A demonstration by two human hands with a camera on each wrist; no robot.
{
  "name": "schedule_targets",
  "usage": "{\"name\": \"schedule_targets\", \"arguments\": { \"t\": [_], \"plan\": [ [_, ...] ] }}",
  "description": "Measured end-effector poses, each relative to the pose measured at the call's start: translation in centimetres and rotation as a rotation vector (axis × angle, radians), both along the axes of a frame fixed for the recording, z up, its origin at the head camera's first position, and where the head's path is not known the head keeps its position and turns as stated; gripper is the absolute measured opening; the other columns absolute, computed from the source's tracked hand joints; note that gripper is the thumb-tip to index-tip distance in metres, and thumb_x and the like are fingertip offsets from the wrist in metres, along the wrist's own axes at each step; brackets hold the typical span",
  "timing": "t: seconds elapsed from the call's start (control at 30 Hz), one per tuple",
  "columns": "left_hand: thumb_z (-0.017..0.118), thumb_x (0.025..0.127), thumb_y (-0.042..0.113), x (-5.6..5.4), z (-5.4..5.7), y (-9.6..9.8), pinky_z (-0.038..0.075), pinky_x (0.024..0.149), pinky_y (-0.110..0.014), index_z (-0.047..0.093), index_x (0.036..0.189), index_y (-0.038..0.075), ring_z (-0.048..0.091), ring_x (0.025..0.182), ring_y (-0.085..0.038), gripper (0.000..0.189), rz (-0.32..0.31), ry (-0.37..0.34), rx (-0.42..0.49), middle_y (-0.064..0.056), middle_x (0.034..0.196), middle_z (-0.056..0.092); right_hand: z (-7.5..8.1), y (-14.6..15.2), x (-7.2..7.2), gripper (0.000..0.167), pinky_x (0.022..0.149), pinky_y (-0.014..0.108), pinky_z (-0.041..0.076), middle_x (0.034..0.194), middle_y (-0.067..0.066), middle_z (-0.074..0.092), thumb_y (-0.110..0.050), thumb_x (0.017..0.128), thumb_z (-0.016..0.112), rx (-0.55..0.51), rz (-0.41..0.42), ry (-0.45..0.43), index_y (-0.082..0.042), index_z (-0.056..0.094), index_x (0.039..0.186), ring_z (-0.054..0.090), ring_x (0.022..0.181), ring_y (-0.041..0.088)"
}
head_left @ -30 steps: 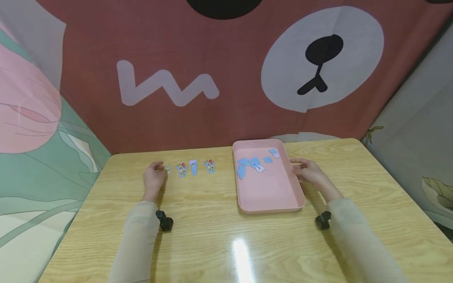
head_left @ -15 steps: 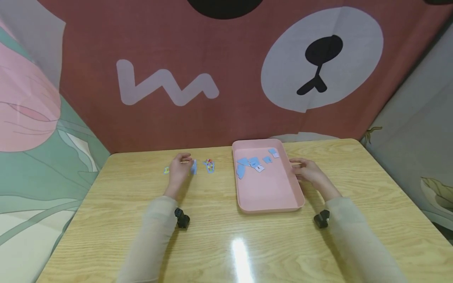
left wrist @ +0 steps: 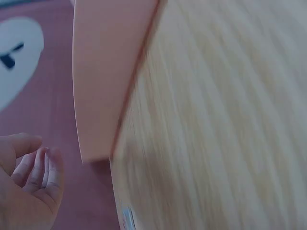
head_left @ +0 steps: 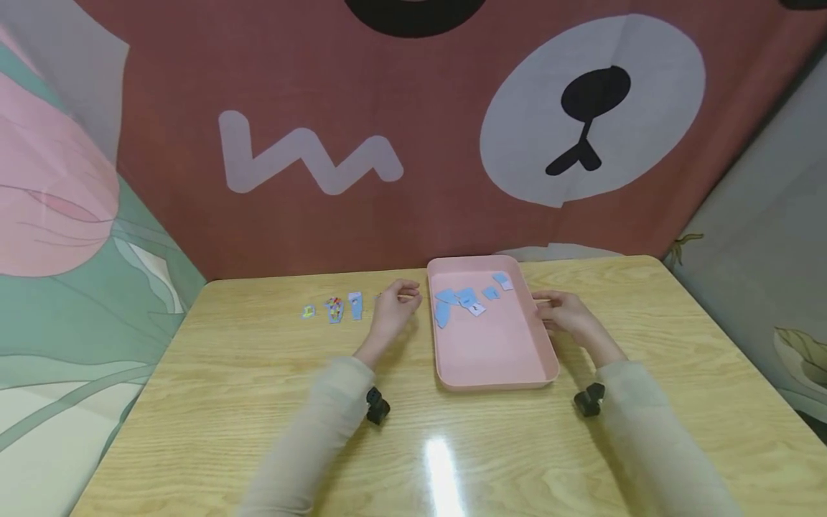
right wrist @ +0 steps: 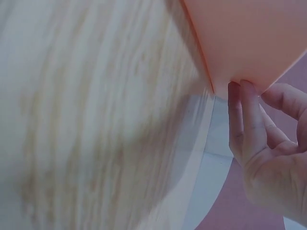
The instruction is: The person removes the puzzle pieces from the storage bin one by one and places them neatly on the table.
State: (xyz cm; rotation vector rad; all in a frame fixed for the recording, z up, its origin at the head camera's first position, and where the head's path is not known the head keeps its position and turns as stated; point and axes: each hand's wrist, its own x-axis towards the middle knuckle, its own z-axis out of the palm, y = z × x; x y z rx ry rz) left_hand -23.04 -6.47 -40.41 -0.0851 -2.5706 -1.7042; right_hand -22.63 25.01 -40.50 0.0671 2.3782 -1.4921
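Head view was evenly lit; white glare [head_left: 442, 474] was thrown on the near table [head_left: 504, 459]; soft shadows were cast inward of the left sleeve [head_left: 304, 438] and right sleeve [head_left: 652, 431]. Wrist views: dimmer, cool-tinted; table grain was rendered blurred.

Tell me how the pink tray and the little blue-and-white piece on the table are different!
Size: the pink tray is much bigger than the blue-and-white piece.
Colour: the tray is pink all over, while the piece is mostly blue with a white top.
Shape: the tray has raised sides, but the piece looks flat.
Same: both are on the table.
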Motion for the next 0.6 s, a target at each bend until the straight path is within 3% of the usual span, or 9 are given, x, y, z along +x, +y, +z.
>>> {"name": "schedule_targets", "arguments": {
  "t": [0.13, 0.27, 0.6],
  "plan": [
    [0.062, 0.088, 0.001, 0.6, 0.2, 2.1, 0.058, 0.083, -0.034, 0.063, 0.112, -0.005, 0.067, 0.097, -0.034, 0.026, -0.059, 0.041, -0.001, -0.021, 0.106, 0.068, 0.1, 0.0, 0.1, 0.051, 0.076, 0.015, 0.055, 0.134, 0.034, 0.043, -0.007, 0.096, 0.048, 0.009, 0.003, 0.007, 0.01, 0.033, 0.142, 0.06, 0.086, -0.001],
    [0.062, 0.087, 0.001, 0.8, 0.4, 3.6, 0.058, 0.082, -0.032, 0.064, 0.112, -0.003, 0.067, 0.096, -0.032, 0.025, -0.096, 0.038, -0.033, -0.019, 0.104, 0.069, 0.2, 0.1, 0.1, 0.052, 0.076, 0.015, 0.055, 0.136, 0.036, 0.042, -0.007, 0.096, 0.048, 0.013, 0.015, 0.006, 0.011, 0.033, 0.142, 0.06, 0.086, -0.002],
    [0.063, 0.083, -0.005, 0.9, 0.0, 6.3, 0.057, 0.075, -0.025, 0.064, 0.111, -0.004, 0.068, 0.095, -0.03, 0.027, -0.189, 0.013, -0.091, -0.02, 0.104, 0.069, 0.2, 1.0, 0.3, 0.056, 0.078, 0.024, 0.057, 0.12, 0.029, 0.055, -0.006, 0.091, 0.052, 0.01, 0.083, -0.002, 0.015, 0.031, 0.138, 0.062, 0.085, 0.003]
  ]
}}
